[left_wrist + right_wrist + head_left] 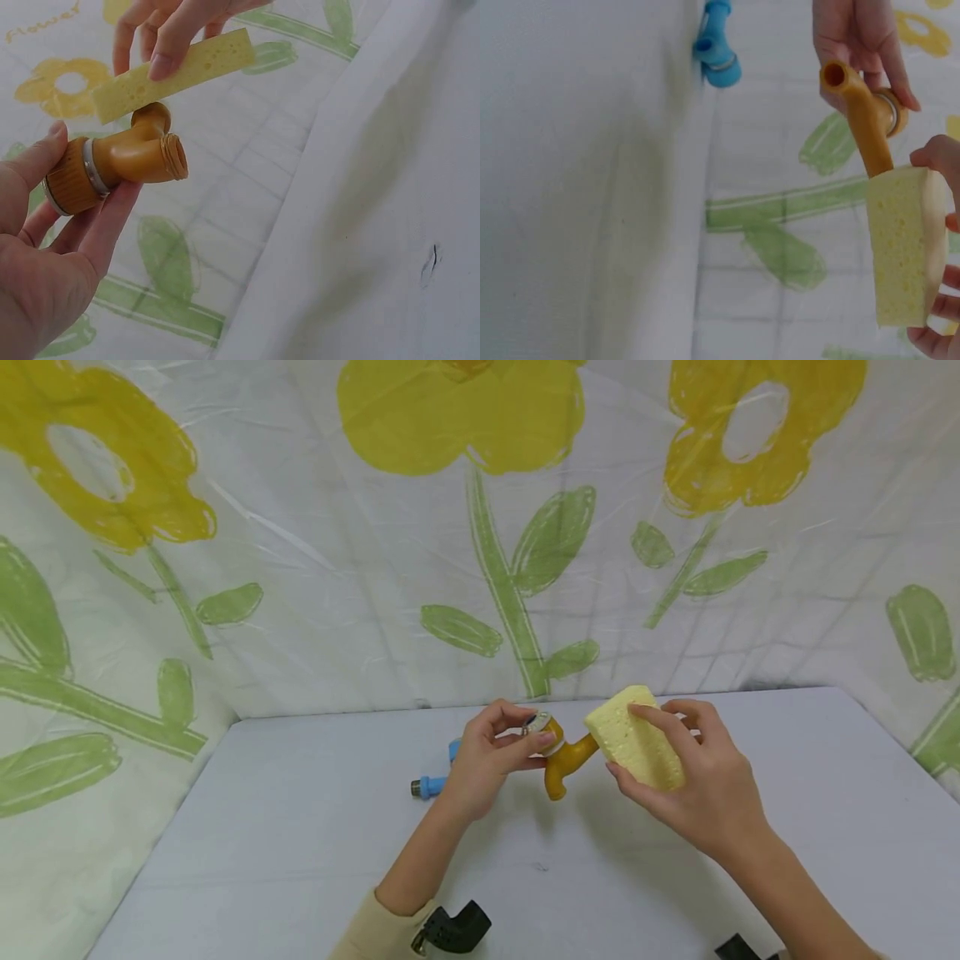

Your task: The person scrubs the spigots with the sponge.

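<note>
Left hand (487, 760) raised above the worktop (300, 852), thumb and fingers curled round the ribbed knob end of an orange tap (558, 752); its grip is closed on the knob, with the bent spout and the threaded stub sticking out free past the fingertips. Right hand (693, 777) just to the right of it, grip closed on a yellow sponge (637, 735), thumb under one long face, fingers over the other. The sponge's near corner touches the tap's spout; the right wrist view shows the spout running straight into the top edge of the sponge. Both things are held in the air, not resting on the surface. Behind the left hand, partly hidden by it, a blue tap (431, 785) lies on the worktop close to the back edge. Count: two taps, one orange and one blue; one sponge. Edges: the back edge of the worktop meets a flower-print sheet (300, 568) just beyond both hands; the sheet also closes in the left side and the right corner. Open surface lies broad below the hands toward the near edge, and wide to the left of the left hand and to the right of the right hand. A small dark mark (540, 866) sits on the worktop below the hands.
</note>
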`<state>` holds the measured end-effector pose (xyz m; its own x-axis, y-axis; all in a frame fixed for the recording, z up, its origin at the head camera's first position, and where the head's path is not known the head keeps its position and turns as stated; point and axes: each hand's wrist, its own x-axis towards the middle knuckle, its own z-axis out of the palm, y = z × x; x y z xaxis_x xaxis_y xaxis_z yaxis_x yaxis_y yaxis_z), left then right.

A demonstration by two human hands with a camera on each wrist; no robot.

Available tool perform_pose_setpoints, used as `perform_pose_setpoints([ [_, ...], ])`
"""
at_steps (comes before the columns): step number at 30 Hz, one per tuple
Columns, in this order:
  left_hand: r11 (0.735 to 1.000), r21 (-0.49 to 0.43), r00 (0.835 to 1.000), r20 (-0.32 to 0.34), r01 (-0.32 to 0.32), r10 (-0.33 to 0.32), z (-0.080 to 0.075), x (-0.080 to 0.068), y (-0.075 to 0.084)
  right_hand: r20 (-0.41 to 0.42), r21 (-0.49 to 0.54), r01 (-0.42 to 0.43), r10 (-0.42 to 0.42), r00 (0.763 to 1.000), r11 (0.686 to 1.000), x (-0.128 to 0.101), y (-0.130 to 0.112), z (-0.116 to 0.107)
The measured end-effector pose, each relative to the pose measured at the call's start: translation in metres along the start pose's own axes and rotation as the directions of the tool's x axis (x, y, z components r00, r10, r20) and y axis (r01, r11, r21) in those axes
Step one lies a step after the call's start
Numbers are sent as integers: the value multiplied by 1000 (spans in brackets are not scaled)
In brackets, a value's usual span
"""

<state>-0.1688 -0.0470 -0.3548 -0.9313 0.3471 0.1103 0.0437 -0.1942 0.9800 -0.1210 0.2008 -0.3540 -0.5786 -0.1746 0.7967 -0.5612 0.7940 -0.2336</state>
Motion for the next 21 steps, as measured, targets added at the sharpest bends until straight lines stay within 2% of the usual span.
perform_pose_setpoints([
  [7, 1000, -18, 1000, -20, 6, -6, 0, 1, -2, 50, 68, 68, -72, 996, 995, -4, -5, 6],
  [14, 999, -48, 1000, -17, 16, -17, 1, 1, -1, 49, 52, 72, -74, 996, 996, -3, -2, 5],
  [21, 996, -82, 999, -34, 24, -26, 3, 1, -1, 121, 182, 97, -120, 985, 979, -7, -6, 9],
])
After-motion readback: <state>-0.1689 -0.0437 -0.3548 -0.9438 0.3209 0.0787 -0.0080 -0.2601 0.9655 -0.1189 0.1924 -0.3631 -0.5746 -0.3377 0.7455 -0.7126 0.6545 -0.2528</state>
